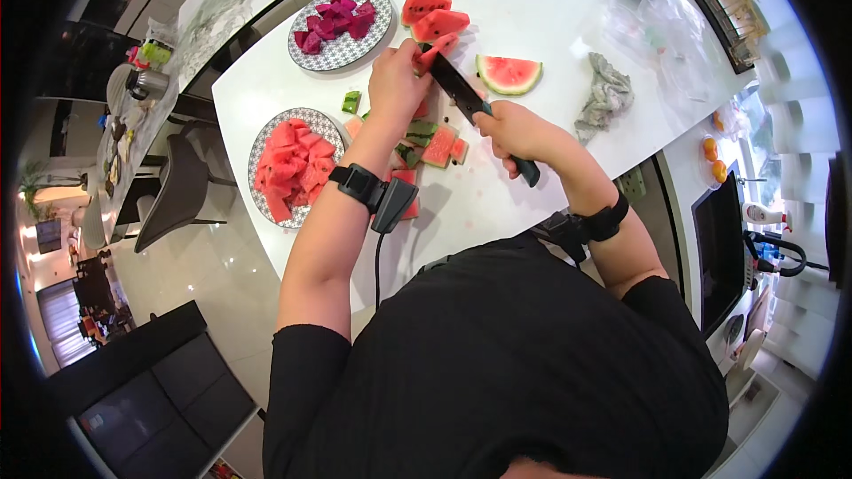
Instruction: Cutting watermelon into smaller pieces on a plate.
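Observation:
My right hand (516,133) grips the dark green handle of a black-bladed kitchen knife (456,85). The blade lies against a watermelon piece (439,48), which my left hand (399,83) pinches from the other side; its fingertips are partly hidden. Two red watermelon slices (436,18) rest just beyond. A wedge with rind (509,73) lies to the right of the knife. Below my hands are scattered rind offcuts (421,133) and pale red pieces (439,146). To the left, a patterned plate (255,173) holds heaped watermelon chunks (293,166), partly behind my left forearm.
Another patterned plate (373,56) bears dragon fruit cubes (333,20). On the white table (526,193) lie a crumpled cloth (604,96) and clear plastic bags (652,33) at the right. A cable (378,273) hangs from my left wrist device. A grey chair (176,179) stands left.

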### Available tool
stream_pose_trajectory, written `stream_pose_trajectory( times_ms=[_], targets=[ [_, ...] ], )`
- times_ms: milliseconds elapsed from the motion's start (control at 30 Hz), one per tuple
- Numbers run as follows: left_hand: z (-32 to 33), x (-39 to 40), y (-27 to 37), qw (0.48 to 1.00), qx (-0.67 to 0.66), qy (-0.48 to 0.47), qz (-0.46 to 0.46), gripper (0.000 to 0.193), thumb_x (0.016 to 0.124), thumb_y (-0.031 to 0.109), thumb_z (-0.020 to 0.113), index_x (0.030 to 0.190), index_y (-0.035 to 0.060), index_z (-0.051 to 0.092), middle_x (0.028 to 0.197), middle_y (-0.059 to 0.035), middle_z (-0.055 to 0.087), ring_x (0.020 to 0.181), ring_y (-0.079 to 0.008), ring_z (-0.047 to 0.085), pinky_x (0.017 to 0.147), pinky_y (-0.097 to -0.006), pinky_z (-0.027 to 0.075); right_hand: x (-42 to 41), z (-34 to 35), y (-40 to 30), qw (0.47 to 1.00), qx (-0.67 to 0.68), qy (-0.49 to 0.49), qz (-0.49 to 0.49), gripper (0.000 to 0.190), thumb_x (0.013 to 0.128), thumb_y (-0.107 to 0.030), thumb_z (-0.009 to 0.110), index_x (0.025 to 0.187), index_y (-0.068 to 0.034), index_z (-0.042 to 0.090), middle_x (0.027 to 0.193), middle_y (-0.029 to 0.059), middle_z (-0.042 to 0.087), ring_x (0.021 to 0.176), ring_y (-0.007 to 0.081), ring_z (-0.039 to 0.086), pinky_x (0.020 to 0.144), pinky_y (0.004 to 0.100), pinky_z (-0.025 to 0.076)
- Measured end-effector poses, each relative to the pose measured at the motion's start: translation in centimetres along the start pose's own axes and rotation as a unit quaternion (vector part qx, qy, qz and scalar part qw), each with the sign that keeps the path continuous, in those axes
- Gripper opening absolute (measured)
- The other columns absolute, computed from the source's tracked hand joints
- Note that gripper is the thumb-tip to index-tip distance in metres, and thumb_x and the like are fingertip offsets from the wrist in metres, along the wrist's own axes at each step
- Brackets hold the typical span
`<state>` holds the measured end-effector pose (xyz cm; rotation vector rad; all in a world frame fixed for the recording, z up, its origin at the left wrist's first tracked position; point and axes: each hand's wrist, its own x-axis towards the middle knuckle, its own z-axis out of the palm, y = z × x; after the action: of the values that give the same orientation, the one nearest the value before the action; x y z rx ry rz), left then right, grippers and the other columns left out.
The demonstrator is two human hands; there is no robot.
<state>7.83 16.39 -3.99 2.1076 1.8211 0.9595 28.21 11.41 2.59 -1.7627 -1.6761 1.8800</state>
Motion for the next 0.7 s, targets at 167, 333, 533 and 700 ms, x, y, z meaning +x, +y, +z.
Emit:
stream_pose_trajectory(
  times_ms=[167,333,533,700],
  targets=[
    [-0.5,-0.2,-1.1,0.998,-0.002,-0.053,-0.036,0.031,0.070,0.013,0.076,0.094,0.0058,0.058,0.087,-0.0167,0.062,0.087,-0.0356,0.063,0.075,-0.0429,0.050,-1.2,-0.2,0.1,0.998,-0.052,-0.026,0.005,0.033,0.098,-0.029,0.045,0.087,0.003,0.045,0.057,0.0067,0.048,0.039,0.0182,0.052,0.037,0.0367,0.047],
    [-1.7,-0.6,0.3,0.984,-0.053,-0.128,-0.109,0.036,0.071,0.019,0.078,0.100,0.0104,0.060,0.091,-0.0160,0.064,0.086,-0.0339,0.064,0.076,-0.0429,0.052,-1.8,0.5,0.2,0.997,-0.071,0.017,-0.020,0.034,0.100,-0.028,0.043,0.082,0.001,0.040,0.057,0.0072,0.049,0.039,0.0184,0.054,0.037,0.0355,0.049],
    [-2.4,-1.8,-0.6,0.995,-0.050,-0.079,-0.024,0.023,0.078,0.016,0.077,0.093,0.0047,0.064,0.083,-0.0106,0.068,0.078,-0.0234,0.068,0.069,-0.0322,0.054,-1.9,1.4,1.1,0.998,0.004,0.033,-0.046,0.035,0.101,-0.030,0.045,0.087,0.002,0.043,0.056,0.0048,0.046,0.036,0.0159,0.049,0.036,0.0337,0.047],
    [-3.5,-1.9,-1.1,0.940,-0.223,-0.099,-0.240,0.023,0.084,0.017,0.075,0.091,-0.0021,0.065,0.091,-0.0095,0.071,0.089,-0.0137,0.068,0.072,-0.0263,0.054,-4.1,1.9,1.7,0.991,0.001,0.073,-0.109,0.032,0.101,-0.029,0.047,0.091,0.001,0.046,0.057,0.0051,0.048,0.035,0.0147,0.048,0.035,0.0317,0.043]
  ],
)
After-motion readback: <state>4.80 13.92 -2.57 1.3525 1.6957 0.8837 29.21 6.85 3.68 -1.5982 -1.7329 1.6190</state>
